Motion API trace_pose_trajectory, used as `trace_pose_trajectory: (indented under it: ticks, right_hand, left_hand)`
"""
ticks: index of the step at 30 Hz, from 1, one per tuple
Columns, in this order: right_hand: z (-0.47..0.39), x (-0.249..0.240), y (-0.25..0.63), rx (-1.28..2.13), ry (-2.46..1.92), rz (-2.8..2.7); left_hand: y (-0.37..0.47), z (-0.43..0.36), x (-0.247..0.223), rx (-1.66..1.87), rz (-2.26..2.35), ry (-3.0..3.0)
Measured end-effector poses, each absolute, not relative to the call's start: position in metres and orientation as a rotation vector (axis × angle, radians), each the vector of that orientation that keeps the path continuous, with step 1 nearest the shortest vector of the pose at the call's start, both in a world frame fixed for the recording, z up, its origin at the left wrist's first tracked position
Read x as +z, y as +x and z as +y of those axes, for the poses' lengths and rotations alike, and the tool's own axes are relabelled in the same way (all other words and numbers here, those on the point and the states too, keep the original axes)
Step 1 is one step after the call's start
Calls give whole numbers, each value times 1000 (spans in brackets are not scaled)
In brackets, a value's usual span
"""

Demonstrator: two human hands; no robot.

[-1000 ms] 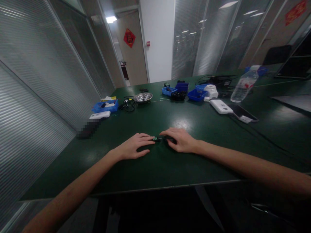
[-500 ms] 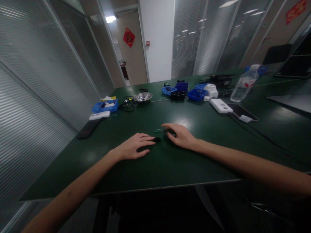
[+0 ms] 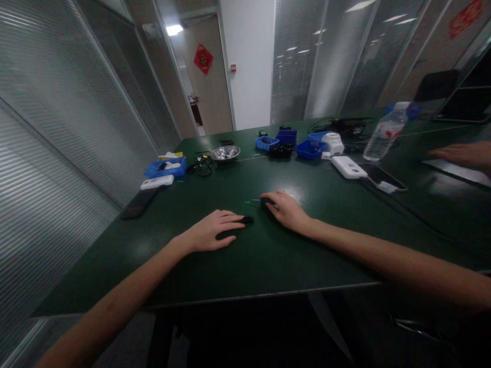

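Observation:
My left hand (image 3: pixel 215 231) lies on the green table with its fingers spread, the fingertips touching a small black object (image 3: pixel 247 220). My right hand (image 3: pixel 286 208) is curled around the dark handle of a thin tool (image 3: pixel 265 201), whose metal shaft (image 3: pixel 255 200) points left. Just beyond the shaft's tip a tiny green piece (image 3: pixel 247 202) rests on the table. The black object sits between my two hands, and its left end is partly hidden by my left fingers.
Far left on the table (image 3: pixel 215 276) are a blue basket (image 3: pixel 166 168), a white device (image 3: pixel 157 182) and a black slab (image 3: pixel 138 203). Beyond stand a metal bowl (image 3: pixel 225 154) and blue trays (image 3: pixel 310 149). At right are a bottle (image 3: pixel 385 134) and another person's hand (image 3: pixel 466 153).
My right hand has closed more around the tool and shifted slightly forward. My left hand stays in place. Another person's hand has come into view at the right, over the light flat object.

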State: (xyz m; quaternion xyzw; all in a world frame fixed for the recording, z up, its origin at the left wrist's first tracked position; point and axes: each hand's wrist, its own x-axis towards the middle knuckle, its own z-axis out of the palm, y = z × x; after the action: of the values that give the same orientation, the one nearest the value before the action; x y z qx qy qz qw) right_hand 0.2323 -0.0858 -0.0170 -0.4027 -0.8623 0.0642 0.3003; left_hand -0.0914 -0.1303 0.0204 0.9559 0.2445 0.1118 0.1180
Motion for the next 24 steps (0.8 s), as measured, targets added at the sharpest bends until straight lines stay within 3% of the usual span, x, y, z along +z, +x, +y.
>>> trace_pose_trajectory:
  ticks: [24]
  right_hand:
    - [-94,-9,229,365,-792,-2437]
  left_hand:
    - [-92,-130,16,472,851,2830]
